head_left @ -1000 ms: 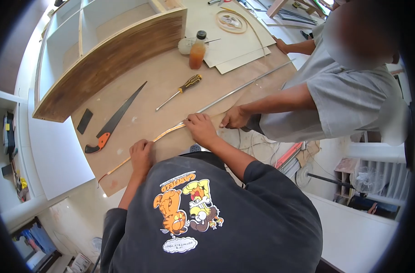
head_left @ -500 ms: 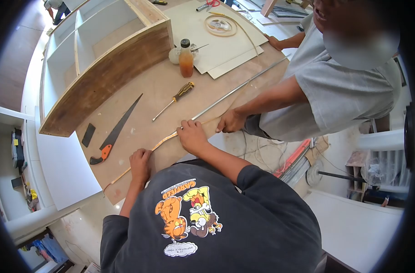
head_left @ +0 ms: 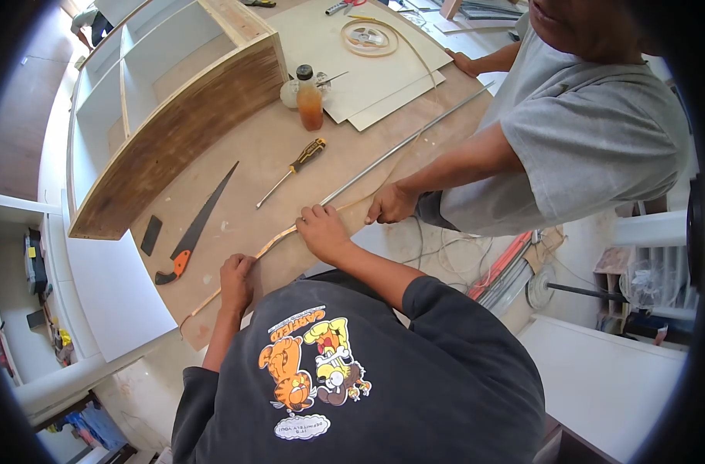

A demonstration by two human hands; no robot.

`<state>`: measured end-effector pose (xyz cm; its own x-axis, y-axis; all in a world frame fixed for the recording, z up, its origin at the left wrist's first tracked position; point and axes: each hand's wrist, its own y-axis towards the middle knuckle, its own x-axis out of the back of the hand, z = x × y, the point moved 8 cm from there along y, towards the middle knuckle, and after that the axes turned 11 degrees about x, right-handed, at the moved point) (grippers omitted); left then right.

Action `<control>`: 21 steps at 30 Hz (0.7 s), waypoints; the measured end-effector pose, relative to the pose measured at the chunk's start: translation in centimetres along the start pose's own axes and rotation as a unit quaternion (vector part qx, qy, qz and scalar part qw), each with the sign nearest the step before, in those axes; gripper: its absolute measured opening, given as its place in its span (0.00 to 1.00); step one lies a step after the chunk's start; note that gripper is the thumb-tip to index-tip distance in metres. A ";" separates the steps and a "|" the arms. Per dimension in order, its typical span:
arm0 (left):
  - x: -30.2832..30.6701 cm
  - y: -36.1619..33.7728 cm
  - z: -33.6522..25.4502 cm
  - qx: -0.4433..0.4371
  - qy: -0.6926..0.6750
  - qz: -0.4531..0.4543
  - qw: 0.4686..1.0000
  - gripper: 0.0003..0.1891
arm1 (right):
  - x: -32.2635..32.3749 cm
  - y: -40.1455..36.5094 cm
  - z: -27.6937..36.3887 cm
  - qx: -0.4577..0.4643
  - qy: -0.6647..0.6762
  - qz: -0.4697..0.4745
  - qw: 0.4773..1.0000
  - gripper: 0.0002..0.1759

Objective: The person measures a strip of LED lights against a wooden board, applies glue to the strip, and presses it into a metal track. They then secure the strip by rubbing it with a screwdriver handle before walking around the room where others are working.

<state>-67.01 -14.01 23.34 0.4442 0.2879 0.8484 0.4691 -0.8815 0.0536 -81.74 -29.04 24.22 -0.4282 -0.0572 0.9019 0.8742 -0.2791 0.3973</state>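
Note:
A thin yellowish LED strip (head_left: 272,246) runs along the front of the brown work table, with a thin wire at its left end. My left hand (head_left: 236,280) pinches the strip near the table's front edge. Further right, my right hand (head_left: 324,233) has its fingers closed over the strip, beside the near end of a long silver metal rod (head_left: 402,145). What lies under those fingers is hidden. Past my right hand, the strip continues to the hand (head_left: 392,203) of a co-worker standing at the right.
A screwdriver (head_left: 293,172), a handsaw (head_left: 201,219) and a dark flat piece (head_left: 151,235) lie on the table (head_left: 236,203). Behind stand a curved wooden cabinet frame (head_left: 184,127) and a bottle (head_left: 310,107) of amber liquid. A strip reel (head_left: 368,39) rests on pale boards (head_left: 314,39).
The view has shifted slightly, and the co-worker's head has moved up in it. Both my hands stay in about the same places on the strip.

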 end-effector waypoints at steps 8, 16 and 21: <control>-0.1 0.2 0.0 -0.011 -0.001 0.015 1.000 0.17 | -0.3 -0.5 -0.1 -0.024 0.018 0.004 1.000 0.11; -0.2 -0.5 0.1 -0.025 0.051 0.019 0.998 0.17 | 4.2 0.2 -1.7 -0.062 0.064 0.037 0.995 0.15; 0.3 -0.6 -0.1 -0.027 0.069 -0.015 0.997 0.16 | 9.0 3.0 -3.4 -0.084 0.071 0.014 0.994 0.16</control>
<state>-67.26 -13.47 23.60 0.3195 0.2645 0.9099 0.4376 -0.8929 0.1059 -83.74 -33.62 32.94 -0.4428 -0.1992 0.8742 0.8406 -0.4316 0.3274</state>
